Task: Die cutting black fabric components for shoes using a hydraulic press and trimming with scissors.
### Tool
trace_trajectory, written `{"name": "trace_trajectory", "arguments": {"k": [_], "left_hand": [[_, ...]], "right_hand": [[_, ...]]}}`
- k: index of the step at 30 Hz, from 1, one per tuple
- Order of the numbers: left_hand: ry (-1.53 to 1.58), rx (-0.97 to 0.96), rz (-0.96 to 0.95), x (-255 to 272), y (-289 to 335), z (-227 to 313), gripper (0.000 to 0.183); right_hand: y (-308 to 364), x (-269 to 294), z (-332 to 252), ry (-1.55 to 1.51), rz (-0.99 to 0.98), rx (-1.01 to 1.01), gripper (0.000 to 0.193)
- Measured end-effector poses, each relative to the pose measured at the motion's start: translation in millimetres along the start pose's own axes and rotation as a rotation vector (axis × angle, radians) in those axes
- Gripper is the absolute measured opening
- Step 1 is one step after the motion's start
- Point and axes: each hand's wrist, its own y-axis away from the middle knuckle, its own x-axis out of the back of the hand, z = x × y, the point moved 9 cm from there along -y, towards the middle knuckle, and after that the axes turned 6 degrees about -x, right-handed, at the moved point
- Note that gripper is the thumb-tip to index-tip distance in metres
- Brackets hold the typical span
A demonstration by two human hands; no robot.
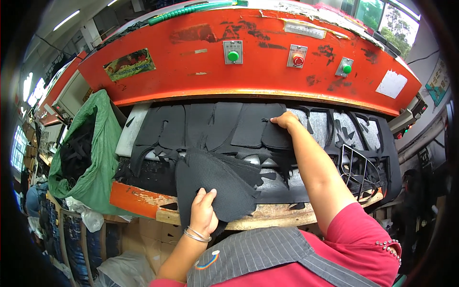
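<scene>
My left hand (203, 214) is closed on the lower edge of a fanned stack of black textured foam sheet pieces (222, 184), held over the near edge of the machine bed. My right hand (285, 119) reaches to the far side of the bed. Its fingers pinch at the upper edge of a cut black foam piece (276, 136), which lies in a row with other cut black pieces (203, 124). How firmly the fingertips hold it is hard to see. Black offcut strips (282, 165) lie between the row and the stack.
A red press beam (267, 71) with buttons spans the bed's far side. A metal-strip cutting die (356, 167) stands at right among the skeleton of cut black sheet (392, 162). At left hangs a green sack (103, 143) of black scraps. A worn wooden edge (287, 218) runs in front.
</scene>
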Motion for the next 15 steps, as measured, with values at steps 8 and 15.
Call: {"name": "trace_trajectory", "arguments": {"k": [8, 15], "left_hand": [[-0.176, -0.122, 0.206, 3.8, 6.0, -11.5, 0.035], [-0.147, -0.100, 0.148, -18.4, 18.6, -18.5, 0.006]], "right_hand": [[18.5, 11.9, 13.9, -0.187, 0.009, 0.011, 0.066], [21.6, 8.1, 40.0, -0.678, -0.239, 0.004, 0.067]]}}
